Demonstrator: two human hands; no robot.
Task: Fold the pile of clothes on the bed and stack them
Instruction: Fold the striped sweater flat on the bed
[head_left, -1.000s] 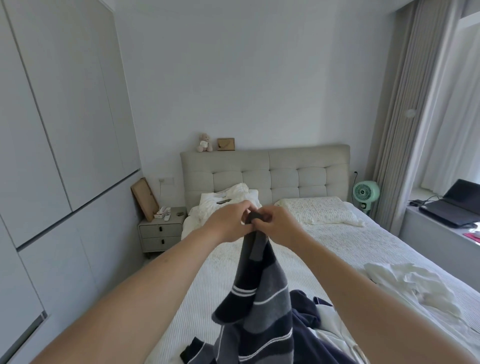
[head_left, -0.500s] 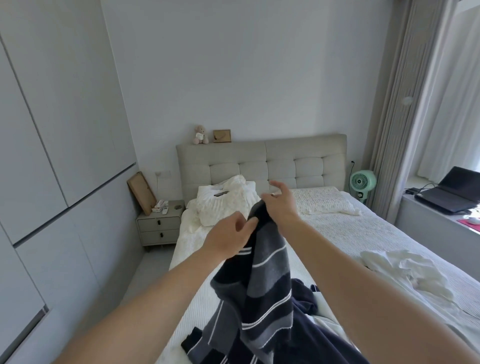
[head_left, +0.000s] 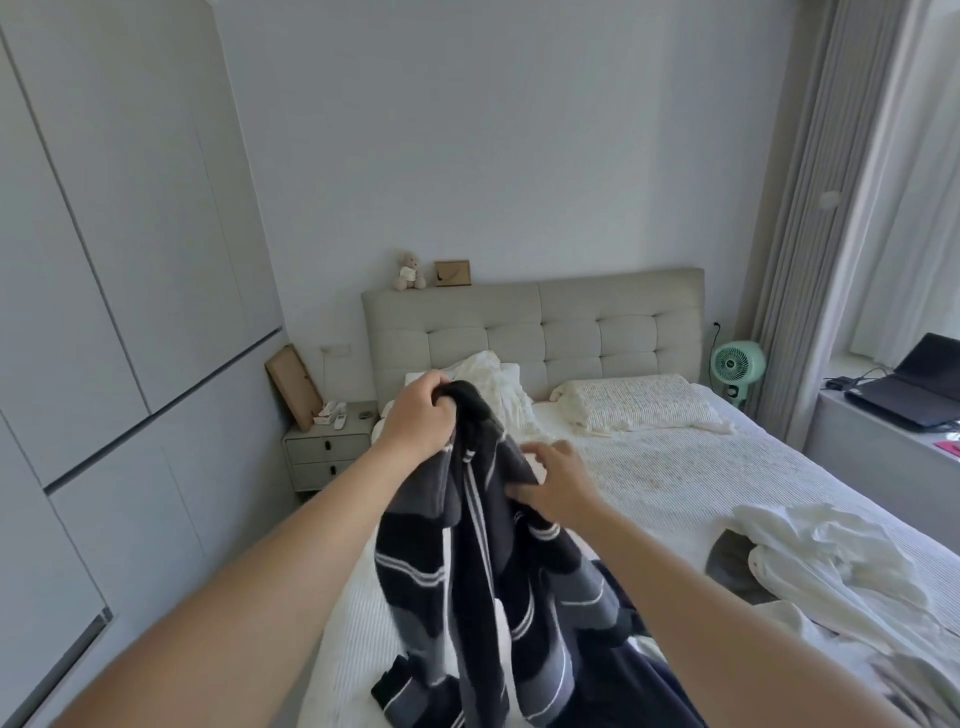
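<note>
The bed (head_left: 675, 467) fills most of the room ahead, its pale cover running up to a padded headboard (head_left: 535, 332) and two pillows. Along its right side lies a rumpled heap of white clothes (head_left: 821, 566), not yet folded, with a grey piece showing underneath. In front of the person hangs the striped sweater (head_left: 483, 582), dark with grey bands and thin white lines, lifted above the near end of the bed while its lower part trails down onto a navy garment (head_left: 639, 686) lying there. The left hand (head_left: 421, 415) has its fingers curled tight over the sweater's top edge and holds it up. The right hand (head_left: 550, 480) is lower, fingers loosely spread against the knit with the thumb tucked into a fold, seemingly feeling for an edge. The sweater looks soft, thick and fairly heavy, so it will sag and twist rather than hang flat; taking it by both shoulders or the hem corners should likely spread it out best.
</note>
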